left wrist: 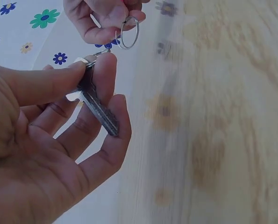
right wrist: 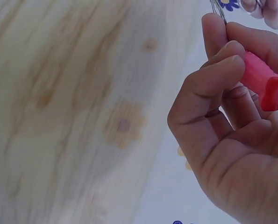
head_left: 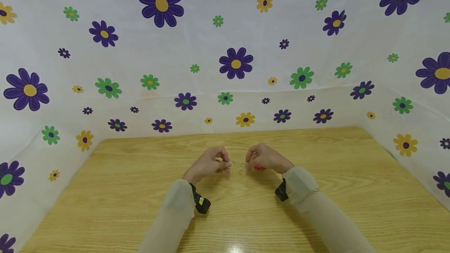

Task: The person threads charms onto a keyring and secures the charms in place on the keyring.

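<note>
Between its thumb and fingers, my left hand [head_left: 208,164] pinches a metal key [left wrist: 100,113]. A small metal ring [left wrist: 90,61] is at the key's top end, partly hidden by the thumb and fingertip. Opposite it, my right hand [head_left: 268,157] pinches a larger thin metal ring [left wrist: 137,33] at the fingertips. A pinkish-red piece [right wrist: 258,74], perhaps a key fob, lies inside the right hand's curled fingers; whether it hangs from the large ring is hidden. In the head view the two hands face each other slightly apart above the table, and the rings do not touch.
The wooden table [head_left: 242,210] reaches back to a white cloth [head_left: 197,50] printed with purple, green and yellow flowers, which also stands at both sides. Each wrist carries a black camera, one of them a wrist camera [head_left: 201,203] on the left.
</note>
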{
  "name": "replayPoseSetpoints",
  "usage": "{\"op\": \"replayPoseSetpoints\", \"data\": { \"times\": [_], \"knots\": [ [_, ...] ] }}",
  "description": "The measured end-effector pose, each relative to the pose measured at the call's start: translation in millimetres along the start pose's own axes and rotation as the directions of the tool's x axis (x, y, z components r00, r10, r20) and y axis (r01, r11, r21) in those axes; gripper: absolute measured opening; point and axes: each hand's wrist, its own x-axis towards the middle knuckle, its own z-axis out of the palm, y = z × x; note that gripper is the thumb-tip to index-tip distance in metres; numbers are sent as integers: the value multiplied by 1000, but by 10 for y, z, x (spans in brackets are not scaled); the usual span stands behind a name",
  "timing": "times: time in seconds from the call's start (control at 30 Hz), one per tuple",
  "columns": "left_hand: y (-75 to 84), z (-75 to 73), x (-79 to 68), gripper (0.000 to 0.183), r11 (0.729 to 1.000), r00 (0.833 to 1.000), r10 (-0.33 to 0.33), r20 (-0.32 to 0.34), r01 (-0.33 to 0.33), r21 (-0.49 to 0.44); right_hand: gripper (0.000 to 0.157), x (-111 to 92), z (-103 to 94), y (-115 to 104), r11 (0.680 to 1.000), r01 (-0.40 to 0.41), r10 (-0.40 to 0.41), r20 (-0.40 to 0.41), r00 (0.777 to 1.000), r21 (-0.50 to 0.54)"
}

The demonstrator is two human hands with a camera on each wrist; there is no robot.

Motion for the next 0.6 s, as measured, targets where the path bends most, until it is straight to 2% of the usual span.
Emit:
{"op": "replayPoseSetpoints", "data": {
  "times": [0.23, 0.47, 0.6],
  "knots": [
    [48, 75, 45, 11, 999, 999, 34, 22, -34, 12, 11, -1, 66, -26, 1000, 6, -6, 25, 1000, 6],
    [40, 124, 69, 13, 1000, 999, 29, 43, -29, 8, 9, -3, 113, -75, 998, 48, -46, 47, 998, -31],
    [18, 119, 78, 13, 999, 999, 32, 30, -33, 30, 10, -17, 94, -101, 999, 31, -30, 40, 999, -26]
  ]
}}
